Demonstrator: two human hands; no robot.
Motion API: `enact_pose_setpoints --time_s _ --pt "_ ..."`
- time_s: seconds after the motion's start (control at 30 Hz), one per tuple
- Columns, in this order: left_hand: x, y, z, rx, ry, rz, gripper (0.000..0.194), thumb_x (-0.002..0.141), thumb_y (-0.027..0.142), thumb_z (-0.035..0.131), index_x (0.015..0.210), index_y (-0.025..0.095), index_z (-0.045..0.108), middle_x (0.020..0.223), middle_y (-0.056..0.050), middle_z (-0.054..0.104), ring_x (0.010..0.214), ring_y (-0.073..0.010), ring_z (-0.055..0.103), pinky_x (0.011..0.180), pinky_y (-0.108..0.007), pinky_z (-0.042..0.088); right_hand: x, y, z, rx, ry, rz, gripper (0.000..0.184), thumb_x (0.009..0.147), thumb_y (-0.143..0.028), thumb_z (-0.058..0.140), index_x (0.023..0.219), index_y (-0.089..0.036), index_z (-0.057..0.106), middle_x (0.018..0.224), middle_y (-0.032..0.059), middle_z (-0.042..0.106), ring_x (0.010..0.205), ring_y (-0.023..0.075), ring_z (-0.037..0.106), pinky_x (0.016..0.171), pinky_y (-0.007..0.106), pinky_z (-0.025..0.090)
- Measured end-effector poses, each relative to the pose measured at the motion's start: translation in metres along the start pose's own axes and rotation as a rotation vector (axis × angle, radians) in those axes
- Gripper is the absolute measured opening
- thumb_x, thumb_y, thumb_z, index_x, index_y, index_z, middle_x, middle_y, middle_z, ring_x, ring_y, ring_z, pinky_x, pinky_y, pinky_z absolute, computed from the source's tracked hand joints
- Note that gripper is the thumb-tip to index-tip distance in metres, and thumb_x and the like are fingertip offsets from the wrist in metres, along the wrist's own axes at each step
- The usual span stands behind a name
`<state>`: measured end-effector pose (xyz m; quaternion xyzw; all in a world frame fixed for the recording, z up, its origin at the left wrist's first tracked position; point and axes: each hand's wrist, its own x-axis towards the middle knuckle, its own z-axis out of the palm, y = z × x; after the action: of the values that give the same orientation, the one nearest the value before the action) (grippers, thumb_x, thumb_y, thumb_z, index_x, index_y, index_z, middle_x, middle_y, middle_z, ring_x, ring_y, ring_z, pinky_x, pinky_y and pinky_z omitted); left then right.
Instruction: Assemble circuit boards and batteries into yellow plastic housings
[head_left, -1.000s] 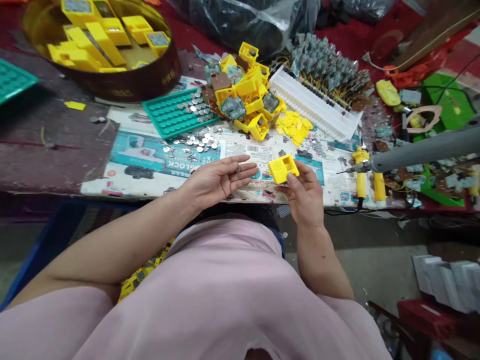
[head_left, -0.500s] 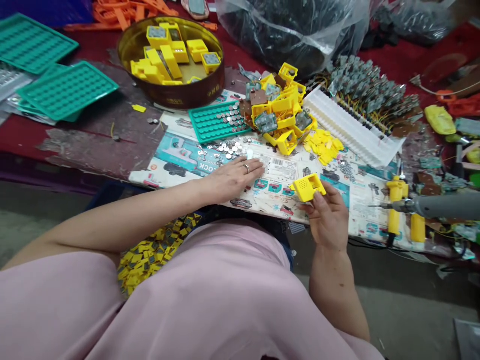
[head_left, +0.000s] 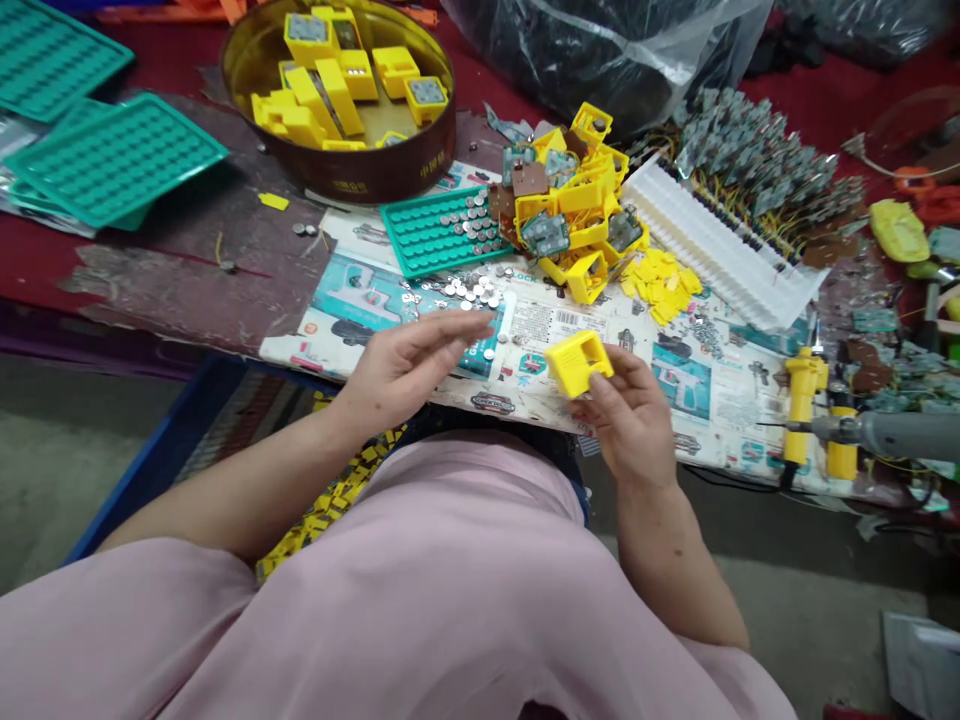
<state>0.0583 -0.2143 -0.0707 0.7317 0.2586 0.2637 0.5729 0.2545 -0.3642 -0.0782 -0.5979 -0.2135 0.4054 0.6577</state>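
Note:
My right hand [head_left: 634,425] grips a small yellow plastic housing [head_left: 571,368] by its near side, raised over the printed cardboard, with the hollow opening in view. Left of it, my left hand [head_left: 412,365] hovers with fingers stretched out and the thumb below them; I see nothing held there. Loose button cells [head_left: 471,290] lie just beyond those fingertips. Behind them is a teal tray [head_left: 412,235] with more cells at its right end. A heap of yellow housings [head_left: 581,205] with circuit boards and wires rises beside the tray, and flat yellow pieces [head_left: 660,285] lie to its right.
A round tin [head_left: 360,185] at the back holds yellow housings. White rack [head_left: 735,255] and many wired boards [head_left: 765,170] stand at the right. An electric screwdriver [head_left: 892,435] and a yellow-handled tool [head_left: 799,400] are at far right. Below the table sits a blue crate [head_left: 142,490].
My left hand has lifted off the cardboard and drawn back left, its palm turned inward. The right hand has brought the yellow housing leftward and tilted it.

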Motion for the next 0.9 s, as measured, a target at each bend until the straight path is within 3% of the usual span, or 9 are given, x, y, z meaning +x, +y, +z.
enact_pose_setpoints --time_s 0.07,0.13,0.27,0.37,0.43,0.5,0.57,0.7,0.9 --pt "-0.018 -0.002 0.005 -0.328 -0.119 -0.2 0.044 0.094 0.042 0.06 0.133 0.023 0.064 0.135 -0.009 0.065 0.12 -0.0264 0.064 0.102 -0.039 0.052 -0.004 0.002 0.018 0.007 -0.139 0.08 0.043 0.07 -0.043 0.084 0.102 -0.027 0.061 0.097 -0.0014 0.069 0.077 0.0122 0.07 0.055 0.021 0.062" --pt "-0.032 -0.007 0.013 -0.571 -0.19 -0.302 0.054 0.088 0.046 0.068 0.138 0.027 0.06 0.139 -0.008 0.062 0.124 -0.0282 0.061 0.103 -0.039 0.052 -0.009 0.005 0.036 0.003 -0.273 0.139 0.042 0.071 -0.046 0.082 0.099 -0.026 0.058 0.095 -0.002 0.069 0.074 0.0116 0.07 0.056 0.024 0.063" --pt "-0.043 -0.012 0.019 -0.839 -0.043 -0.457 0.051 0.08 0.045 0.077 0.127 0.028 0.066 0.124 -0.004 0.069 0.118 -0.0235 0.062 0.101 -0.033 0.05 -0.014 0.011 0.061 -0.089 -0.399 0.107 0.039 0.075 -0.044 0.079 0.101 -0.026 0.057 0.1 -0.001 0.073 0.077 0.0118 0.072 0.063 0.024 0.064" --pt "-0.039 -0.008 0.011 -0.93 0.035 -0.541 0.043 0.078 0.042 0.077 0.115 0.021 0.069 0.113 -0.005 0.072 0.107 -0.021 0.066 0.094 -0.03 0.053 -0.01 0.004 0.062 -0.384 -0.477 -0.114 0.03 0.085 -0.041 0.071 0.111 -0.027 0.064 0.109 0.0015 0.075 0.083 0.0133 0.073 0.07 0.026 0.062" --pt "-0.033 -0.005 0.001 -0.946 0.066 -0.543 0.036 0.081 0.037 0.074 0.111 0.017 0.069 0.112 -0.007 0.073 0.106 -0.0213 0.068 0.091 -0.03 0.055 0.0 -0.005 0.056 -0.648 -0.459 -0.335 0.02 0.09 -0.037 0.065 0.106 -0.026 0.07 0.104 0.002 0.076 0.082 0.0135 0.072 0.074 0.027 0.06" --pt "-0.029 -0.004 -0.008 -0.952 0.113 -0.551 0.029 0.085 0.031 0.067 0.11 0.015 0.068 0.112 -0.008 0.074 0.107 -0.0219 0.069 0.089 -0.031 0.057 0.014 -0.012 0.046 -0.861 -0.351 -0.527 0.016 0.092 -0.033 0.062 0.099 -0.024 0.074 0.096 0.003 0.077 0.08 0.0137 0.07 0.075 0.027 0.058" --pt "-0.026 -0.005 -0.016 -0.955 0.141 -0.576 0.024 0.09 0.027 0.059 0.111 0.016 0.066 0.114 -0.009 0.074 0.107 -0.022 0.07 0.085 -0.031 0.058 0.03 -0.013 0.038 -1.034 -0.254 -0.624 0.018 0.093 -0.032 0.061 0.099 -0.023 0.075 0.093 0.0046 0.075 0.08 0.0147 0.069 0.075 0.028 0.056" --pt "-0.026 -0.011 -0.023 -0.926 0.125 -0.592 0.027 0.096 0.034 0.052 0.116 0.018 0.062 0.122 -0.012 0.072 0.107 -0.0238 0.071 0.08 -0.031 0.059 0.052 -0.002 0.032 -1.326 -0.231 -0.643 0.02 0.091 -0.032 0.062 0.104 -0.023 0.074 0.095 0.007 0.072 0.086 0.0186 0.067 0.077 0.031 0.053" --pt "-0.029 -0.013 -0.022 -0.882 0.098 -0.598 0.027 0.096 0.034 0.053 0.114 0.017 0.063 0.126 -0.013 0.07 0.105 -0.0252 0.072 0.084 -0.035 0.06 0.056 0.007 0.037 -1.419 -0.229 -0.616 0.016 0.09 -0.027 0.06 0.094 -0.021 0.074 0.091 0.0074 0.072 0.084 0.0192 0.067 0.075 0.031 0.052"
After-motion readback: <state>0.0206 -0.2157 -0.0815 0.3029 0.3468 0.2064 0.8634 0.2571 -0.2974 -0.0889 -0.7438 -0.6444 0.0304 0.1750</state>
